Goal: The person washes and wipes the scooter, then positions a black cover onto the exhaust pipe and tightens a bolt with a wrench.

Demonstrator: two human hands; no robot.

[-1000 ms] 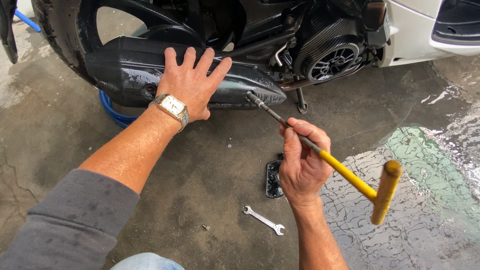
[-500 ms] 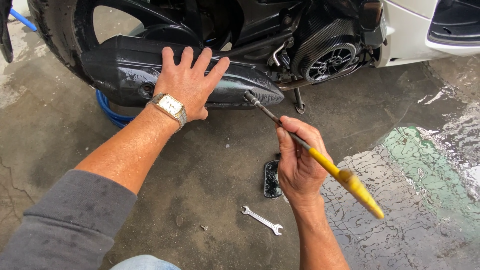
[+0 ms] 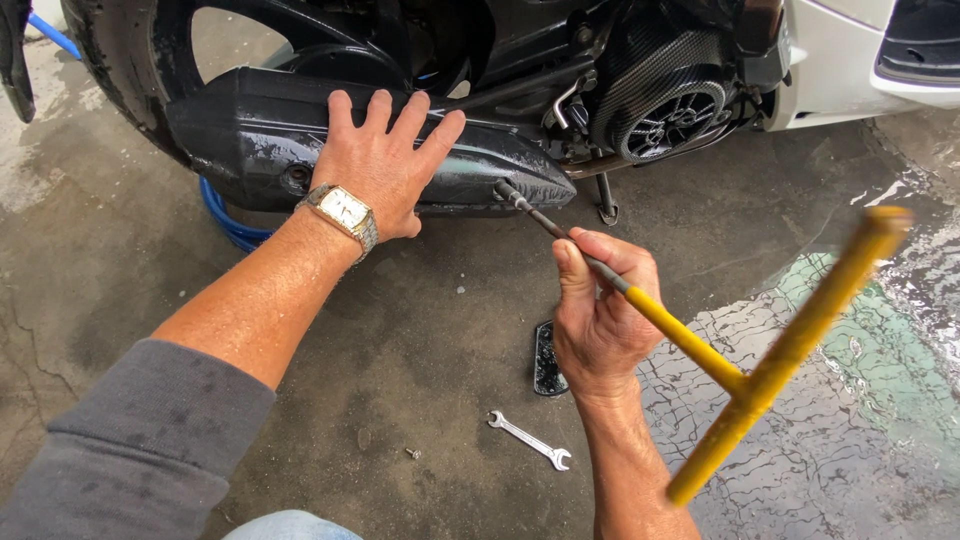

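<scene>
A wet grey concrete floor (image 3: 300, 400) fills most of the view, cracked at 9 o'clock and running with a sheen of water and a green-tinted patch (image 3: 880, 360) from 3 to 5 o'clock. Across the top, from 10 to 2 o'clock, stands a scooter with a black rear tyre (image 3: 110, 60), a carbon-patterned engine fan cover (image 3: 660, 90) at 1 o'clock and a white body panel (image 3: 830, 60) at 2 o'clock. A long black exhaust muffler (image 3: 250, 140) runs below the wheel toward 12 o'clock. A blue hose (image 3: 225, 215) curls on the floor beneath it at 10 o'clock.

The left hand (image 3: 380, 165), with a grey sleeve on the forearm and a metal wristwatch (image 3: 340, 212), lies open and flat on the muffler, fingers spread. The right hand (image 3: 600, 310), just right of centre, is closed around the steel shaft of a yellow T-handle wrench (image 3: 770, 375); the wrench's socket tip meets the tapered front end of the muffler at 12 o'clock, while its yellow crossbar, blurred, stretches from 3 to 5 o'clock.

On the floor just beside the right hand at 6 o'clock lies a small dark oblong part (image 3: 548, 360). Lower, near 6 o'clock, rests a small open-end spanner (image 3: 530, 440), and a little left of it a lone bolt (image 3: 411, 453).
</scene>
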